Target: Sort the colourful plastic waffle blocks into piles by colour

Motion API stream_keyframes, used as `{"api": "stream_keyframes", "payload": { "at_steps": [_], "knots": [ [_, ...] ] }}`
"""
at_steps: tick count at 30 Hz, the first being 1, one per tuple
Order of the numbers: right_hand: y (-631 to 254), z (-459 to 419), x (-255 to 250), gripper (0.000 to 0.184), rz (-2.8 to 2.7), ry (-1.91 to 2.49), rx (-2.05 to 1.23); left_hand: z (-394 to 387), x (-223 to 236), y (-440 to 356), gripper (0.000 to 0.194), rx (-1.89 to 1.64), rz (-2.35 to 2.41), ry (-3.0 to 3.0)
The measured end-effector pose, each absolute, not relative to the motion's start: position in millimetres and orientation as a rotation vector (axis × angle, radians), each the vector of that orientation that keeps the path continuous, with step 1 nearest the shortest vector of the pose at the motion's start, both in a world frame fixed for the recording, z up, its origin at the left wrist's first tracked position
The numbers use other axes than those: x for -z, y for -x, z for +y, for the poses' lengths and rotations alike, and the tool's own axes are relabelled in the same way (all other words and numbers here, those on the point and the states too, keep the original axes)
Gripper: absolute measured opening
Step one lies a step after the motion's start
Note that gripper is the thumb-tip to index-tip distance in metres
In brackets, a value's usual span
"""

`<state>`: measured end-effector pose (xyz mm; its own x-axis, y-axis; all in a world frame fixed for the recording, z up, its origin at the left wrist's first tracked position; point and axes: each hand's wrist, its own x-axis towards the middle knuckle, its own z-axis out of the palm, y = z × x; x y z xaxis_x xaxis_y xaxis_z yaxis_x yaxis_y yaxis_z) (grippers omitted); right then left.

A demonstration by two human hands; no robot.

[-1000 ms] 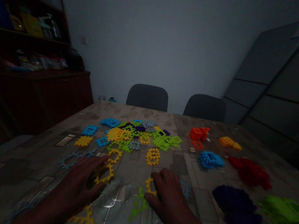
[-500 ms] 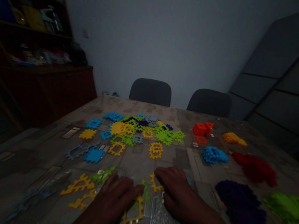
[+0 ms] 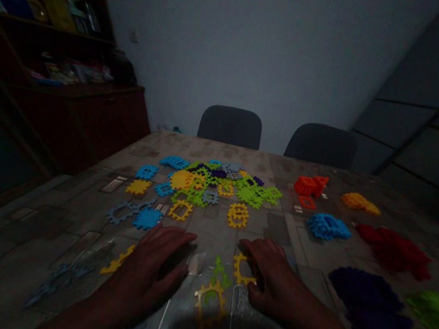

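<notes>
My left hand (image 3: 166,261) is low over the table, palm down, its thumb apart from its curved fingers and nothing visible in it. It covers part of a yellow toothed piece (image 3: 118,260). My right hand (image 3: 273,274) rests at another yellow toothed piece (image 3: 237,269), with thumb and fingers apart on either side; whether they touch it I cannot tell. Between the hands lie a light green piece (image 3: 220,269) and a yellow open-framed piece (image 3: 199,299), which overlap. All are flat plastic building pieces with toothed edges.
A mixed heap of pieces (image 3: 250,194) spreads across the table's middle. On the right stand sorted piles: orange-red (image 3: 309,186), blue (image 3: 328,226), red (image 3: 394,250), dark purple (image 3: 368,302) and green (image 3: 438,315). Two chairs (image 3: 230,126) stand behind the table.
My left hand has moved up and away from the yellow frame between the hands, its thumb now farther from its fingers. The right hand stays by its yellow piece. The view has shifted slightly.
</notes>
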<state>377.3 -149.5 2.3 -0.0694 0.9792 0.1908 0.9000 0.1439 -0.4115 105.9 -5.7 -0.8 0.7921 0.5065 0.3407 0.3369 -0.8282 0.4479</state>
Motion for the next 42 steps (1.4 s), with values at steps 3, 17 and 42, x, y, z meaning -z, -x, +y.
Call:
{"api": "stream_keyframes", "payload": {
  "at_steps": [3, 17, 42],
  "knots": [
    [-374.1, -150.9, -5.3, 0.075, -2.010, 1.811, -0.271, -15.0, 2.9, -110.3, 0.053, -0.599, 0.494, -2.684],
    [-371.6, -164.2, -18.0, 0.092, -1.971, 1.804, -0.397, -42.9, 2.1, -119.6, 0.075, -0.506, 0.323, -2.737],
    [-316.8, -155.9, 12.1, 0.052, -2.258, 1.646, -0.038, 80.1, -57.9, -33.8, 0.036, -0.289, 0.852, -2.446]
  ]
}}
